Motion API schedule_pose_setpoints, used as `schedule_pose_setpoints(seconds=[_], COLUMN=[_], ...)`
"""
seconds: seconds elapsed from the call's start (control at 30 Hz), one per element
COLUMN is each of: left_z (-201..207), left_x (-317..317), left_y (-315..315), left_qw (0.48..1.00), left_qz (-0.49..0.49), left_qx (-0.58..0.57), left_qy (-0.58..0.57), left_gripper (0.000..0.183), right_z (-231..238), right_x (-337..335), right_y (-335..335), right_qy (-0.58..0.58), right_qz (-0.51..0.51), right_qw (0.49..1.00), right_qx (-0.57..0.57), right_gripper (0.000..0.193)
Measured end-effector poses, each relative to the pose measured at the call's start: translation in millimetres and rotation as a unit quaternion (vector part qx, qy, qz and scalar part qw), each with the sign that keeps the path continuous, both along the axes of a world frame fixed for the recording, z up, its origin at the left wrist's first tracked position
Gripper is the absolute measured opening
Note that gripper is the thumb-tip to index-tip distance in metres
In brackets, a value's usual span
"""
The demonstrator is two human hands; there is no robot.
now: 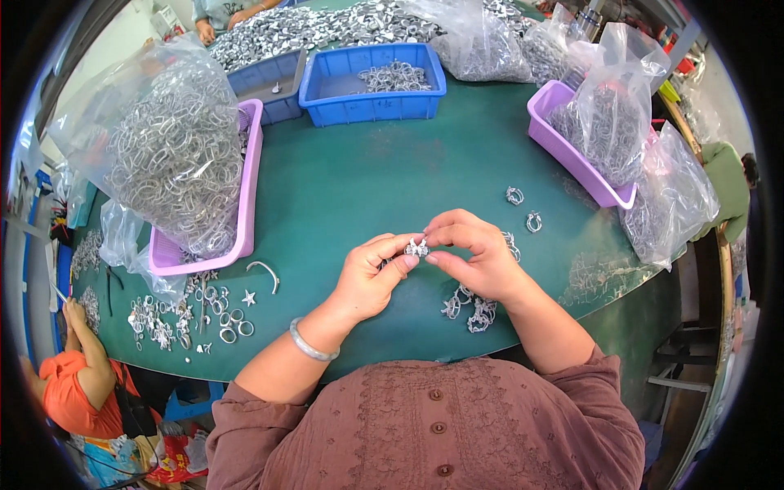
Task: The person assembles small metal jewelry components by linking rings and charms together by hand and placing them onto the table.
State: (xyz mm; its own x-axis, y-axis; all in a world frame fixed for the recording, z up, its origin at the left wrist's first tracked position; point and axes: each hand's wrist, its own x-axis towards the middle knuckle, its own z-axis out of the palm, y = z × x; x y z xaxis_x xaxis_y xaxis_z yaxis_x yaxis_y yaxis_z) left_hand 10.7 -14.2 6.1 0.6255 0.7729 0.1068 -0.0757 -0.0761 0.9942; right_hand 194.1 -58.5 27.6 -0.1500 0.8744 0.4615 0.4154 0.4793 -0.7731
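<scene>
A small silvery metal ring-like piece with a raised, pointed ornament [416,247] is held up above the green table. My left hand [371,278] pinches it between thumb and forefinger. From the other side, my right hand [478,255] closes thumb and forefinger at its right edge; the exact contact is hard to make out. Beside my right wrist lie several similar ornamented pieces [482,314], partly hidden by the hand. Farther right are two loose round pieces, one [514,195] beyond the other [533,222].
On the left, a purple basket [247,192] carries a bulging clear bag of metal rings [175,155]. Loose rings and a star [249,297] lie before it. Blue bins [371,106] and a heap of metal parts [327,28] stand far back. Another purple basket [572,159] holds bags at right.
</scene>
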Motion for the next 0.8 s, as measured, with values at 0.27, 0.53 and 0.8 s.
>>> schedule_pose_setpoints(seconds=[0.27, 0.53, 0.8], left_z=[-3, 5, -5], left_x=[0, 3, 2], left_y=[0, -6, 0], left_qw=[1.0, 0.999, 0.997], left_qz=[-0.001, -0.012, 0.017], left_qx=[0.023, -0.023, 0.062], left_qy=[-0.011, -0.046, -0.035], left_gripper=[0.027, 0.037, 0.028], right_z=[0, 1, -5], right_x=[0, -2, -5], right_y=[-1, -1, -2], right_qy=[-0.008, -0.011, 0.056], right_qz=[0.002, -0.006, 0.007], right_qw=[1.0, 1.0, 0.998], right_qx=[-0.003, 0.026, -0.012], right_gripper=[0.017, 0.014, 0.023])
